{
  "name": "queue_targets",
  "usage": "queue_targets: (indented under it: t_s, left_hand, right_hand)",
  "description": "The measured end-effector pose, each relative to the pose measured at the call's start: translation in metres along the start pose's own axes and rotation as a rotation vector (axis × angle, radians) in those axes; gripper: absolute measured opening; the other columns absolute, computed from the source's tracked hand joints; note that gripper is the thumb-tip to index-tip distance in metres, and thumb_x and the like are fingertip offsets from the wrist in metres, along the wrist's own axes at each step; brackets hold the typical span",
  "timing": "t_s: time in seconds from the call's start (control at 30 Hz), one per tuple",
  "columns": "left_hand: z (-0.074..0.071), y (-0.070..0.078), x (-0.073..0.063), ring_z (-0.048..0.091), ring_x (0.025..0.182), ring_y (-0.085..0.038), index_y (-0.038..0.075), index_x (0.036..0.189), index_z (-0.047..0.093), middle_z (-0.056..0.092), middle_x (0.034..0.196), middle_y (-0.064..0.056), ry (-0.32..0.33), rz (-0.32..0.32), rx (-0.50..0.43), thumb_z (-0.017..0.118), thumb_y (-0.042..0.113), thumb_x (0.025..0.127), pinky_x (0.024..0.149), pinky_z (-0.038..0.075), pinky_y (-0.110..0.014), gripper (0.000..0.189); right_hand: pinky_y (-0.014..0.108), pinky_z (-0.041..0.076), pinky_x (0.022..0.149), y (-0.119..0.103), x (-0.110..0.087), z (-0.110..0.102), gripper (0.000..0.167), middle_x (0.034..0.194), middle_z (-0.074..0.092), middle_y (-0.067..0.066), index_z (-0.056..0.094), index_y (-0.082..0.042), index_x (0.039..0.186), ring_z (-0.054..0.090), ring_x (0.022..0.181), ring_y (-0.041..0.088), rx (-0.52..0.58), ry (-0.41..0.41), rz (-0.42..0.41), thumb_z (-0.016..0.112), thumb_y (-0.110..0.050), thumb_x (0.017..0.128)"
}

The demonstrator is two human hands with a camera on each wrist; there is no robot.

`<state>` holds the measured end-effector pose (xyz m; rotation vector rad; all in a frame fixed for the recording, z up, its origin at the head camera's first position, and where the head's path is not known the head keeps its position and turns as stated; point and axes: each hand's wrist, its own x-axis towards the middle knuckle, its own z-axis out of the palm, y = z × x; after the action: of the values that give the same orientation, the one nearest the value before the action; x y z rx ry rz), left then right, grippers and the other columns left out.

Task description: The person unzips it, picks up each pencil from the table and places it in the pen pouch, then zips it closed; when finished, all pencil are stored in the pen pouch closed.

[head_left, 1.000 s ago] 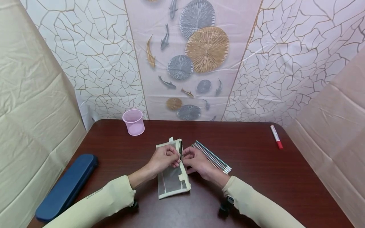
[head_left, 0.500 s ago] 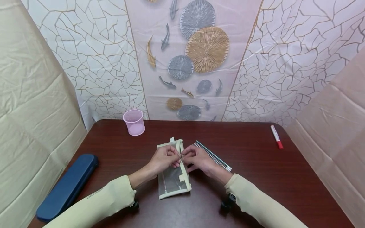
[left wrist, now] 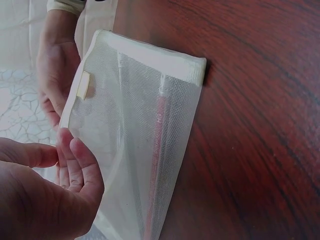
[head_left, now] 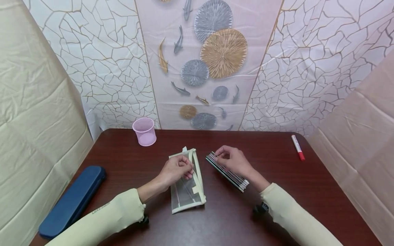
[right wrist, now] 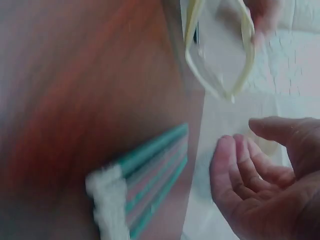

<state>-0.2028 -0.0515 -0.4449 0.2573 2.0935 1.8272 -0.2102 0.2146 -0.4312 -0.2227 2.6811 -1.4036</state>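
My left hand pinches the cream-edged mesh pencil pouch at its zippered edge, and the pouch's mouth gapes open in the right wrist view. Through the mesh in the left wrist view shows a pinkish-red pencil, lying lengthwise inside. To the right of the pouch, several pencils lie side by side on the table, white ends toward me. Over their far end hovers my right hand, fingers loosely bent, thumb apart from them and nothing between. In the right wrist view these pencils look green and pink.
A long blue case lies at the table's left side. Near the back edge stands a pink translucent cup. At the far right is a white marker with a red cap. Patterned cloth hangs behind the table.
My right hand has left the pouch's mouth and moved right, over the loose pencils. The dark pencil seen at the mouth earlier no longer shows there. My left hand keeps its grip on the pouch.
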Motion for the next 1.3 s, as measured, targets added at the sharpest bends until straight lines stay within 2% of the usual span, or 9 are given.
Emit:
queue_targets:
  t_s: [0.13, 0.33, 0.57, 0.67, 0.9, 1.13, 1.3]
  left_hand:
    - [0.0, 0.0, 0.0, 0.071, 0.066, -0.011, -0.003, 0.103, 0.062, 0.077, 0.083, -0.01, 0.002, -0.003, 0.009, 0.066, 0.005, 0.097, 0.069, 0.065, -0.03, 0.011]
    - [0.0, 0.002, 0.003, 0.071, 0.066, -0.012, -0.001, 0.101, 0.063, 0.076, 0.08, -0.007, 0.012, -0.008, 0.01, 0.067, 0.006, 0.097, 0.067, 0.064, -0.028, 0.009]
    - [-0.002, 0.002, 0.004, 0.07, 0.066, -0.011, -0.003, 0.102, 0.061, 0.075, 0.081, -0.006, 0.006, -0.007, -0.007, 0.065, 0.004, 0.095, 0.067, 0.064, -0.028, 0.01]
    - [-0.003, 0.001, 0.004, 0.07, 0.066, -0.011, -0.003, 0.103, 0.061, 0.076, 0.082, -0.007, 0.006, -0.008, -0.009, 0.066, 0.004, 0.095, 0.067, 0.064, -0.028, 0.012]
    - [-0.001, 0.0, 0.004, 0.071, 0.066, -0.011, -0.002, 0.102, 0.062, 0.076, 0.082, -0.007, -0.005, -0.011, -0.006, 0.067, 0.006, 0.096, 0.067, 0.064, -0.028, 0.011]
    - [0.0, 0.001, 0.003, 0.071, 0.066, -0.011, -0.002, 0.103, 0.062, 0.076, 0.082, -0.007, -0.003, -0.016, -0.004, 0.067, 0.006, 0.097, 0.067, 0.064, -0.027, 0.011]
    - [0.0, 0.0, 0.003, 0.07, 0.067, -0.011, -0.003, 0.104, 0.061, 0.076, 0.083, -0.009, -0.003, -0.005, -0.002, 0.068, 0.007, 0.097, 0.067, 0.064, -0.028, 0.014]
  right_hand:
    - [0.042, 0.065, 0.063, 0.013, 0.005, -0.019, 0.022, 0.1, 0.074, 0.016, 0.07, -0.005, 0.118, 0.071, 0.081, 0.03, -0.079, -0.019, 0.01, 0.071, -0.017, 0.099]
    - [0.038, 0.061, 0.06, 0.034, 0.017, -0.045, 0.024, 0.092, 0.07, 0.012, 0.07, -0.006, 0.119, 0.065, 0.076, 0.028, -0.142, -0.087, 0.022, 0.073, -0.02, 0.099]
    - [0.042, 0.063, 0.061, 0.063, 0.03, -0.062, 0.036, 0.099, 0.069, 0.012, 0.064, -0.006, 0.131, 0.064, 0.084, 0.025, -0.017, -0.328, 0.073, 0.073, -0.017, 0.099]
    - [0.04, 0.062, 0.061, 0.074, 0.031, -0.061, 0.036, 0.098, 0.067, 0.009, 0.065, -0.009, 0.134, 0.066, 0.089, 0.022, 0.006, -0.381, 0.076, 0.073, -0.016, 0.099]
    - [0.04, 0.06, 0.058, 0.079, 0.029, -0.057, 0.034, 0.088, 0.058, 0.004, 0.068, -0.01, 0.132, 0.068, 0.092, 0.02, 0.016, -0.368, 0.061, 0.073, -0.014, 0.099]
    - [0.037, 0.059, 0.056, 0.077, 0.029, -0.054, 0.031, 0.087, 0.057, 0.005, 0.07, -0.011, 0.128, 0.057, 0.077, 0.019, -0.01, -0.361, 0.07, 0.075, -0.013, 0.098]
    - [0.037, 0.058, 0.055, 0.077, 0.03, -0.054, 0.031, 0.087, 0.056, 0.006, 0.07, -0.009, 0.128, 0.054, 0.075, 0.019, -0.004, -0.358, 0.06, 0.074, -0.012, 0.098]
